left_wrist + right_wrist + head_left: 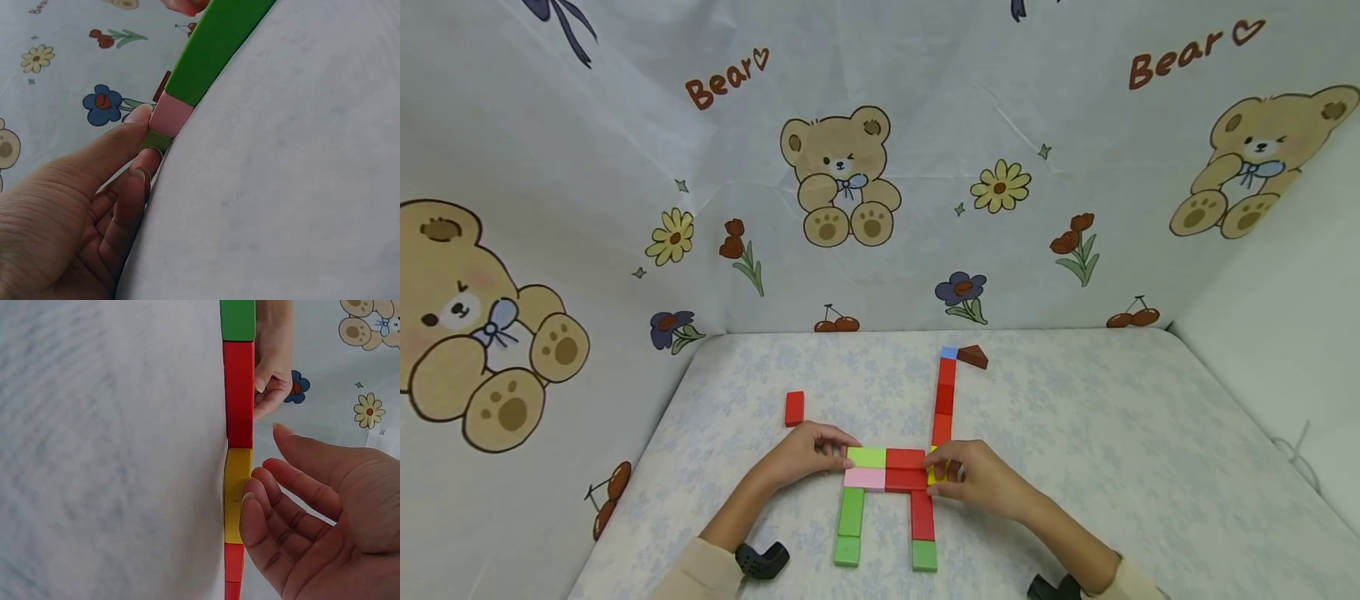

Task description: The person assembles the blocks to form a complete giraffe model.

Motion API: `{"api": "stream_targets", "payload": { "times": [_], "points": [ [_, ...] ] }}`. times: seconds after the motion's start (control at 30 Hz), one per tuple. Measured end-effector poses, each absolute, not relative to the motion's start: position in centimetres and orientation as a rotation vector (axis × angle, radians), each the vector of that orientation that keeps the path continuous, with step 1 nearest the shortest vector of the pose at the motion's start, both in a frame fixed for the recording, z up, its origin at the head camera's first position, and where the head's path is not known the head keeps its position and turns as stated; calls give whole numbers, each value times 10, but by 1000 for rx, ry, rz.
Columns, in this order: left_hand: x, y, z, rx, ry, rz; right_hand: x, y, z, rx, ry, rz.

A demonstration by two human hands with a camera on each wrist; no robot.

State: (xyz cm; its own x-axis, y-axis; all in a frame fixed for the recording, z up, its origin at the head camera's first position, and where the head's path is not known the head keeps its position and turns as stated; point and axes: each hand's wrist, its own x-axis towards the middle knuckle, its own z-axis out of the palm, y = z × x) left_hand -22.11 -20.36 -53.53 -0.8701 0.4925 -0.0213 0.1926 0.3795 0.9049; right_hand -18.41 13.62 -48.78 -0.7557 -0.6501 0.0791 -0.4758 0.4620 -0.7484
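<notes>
Flat coloured wooden blocks lie joined in an animal-like figure on the table. At its body's left end, my left hand (805, 457) touches the lime green block (867, 457), thumb against the end near the pink block (864, 478). Two red blocks (906, 480) sit beside these. My right hand (988, 477) rests its fingertips against the yellow block (237, 497) at the body's right end, its thumb apart from the block in the right wrist view. Green blocks (850, 511) form the left leg; a red block (922, 515) with a green block (924, 556) forms the right one.
Red blocks (944, 398) run up from the yellow block to a small blue block (949, 353), with a brown wedge-shaped block (973, 357) beside it. A loose red block (794, 408) lies beyond my left hand. A bear-print cloth (925, 250) hangs behind the table.
</notes>
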Motion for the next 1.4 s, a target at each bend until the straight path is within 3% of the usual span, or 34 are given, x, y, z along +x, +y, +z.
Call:
{"api": "stream_targets", "payload": {
  "times": [1.03,1.4],
  "points": [
    [-223,-211,-528,624,2266,1515,-184,131,-497,-999,2534,-1153],
    [-231,-233,-504,392,2596,1717,-183,130,-497,-1004,2550,-1138]
  ]
}}
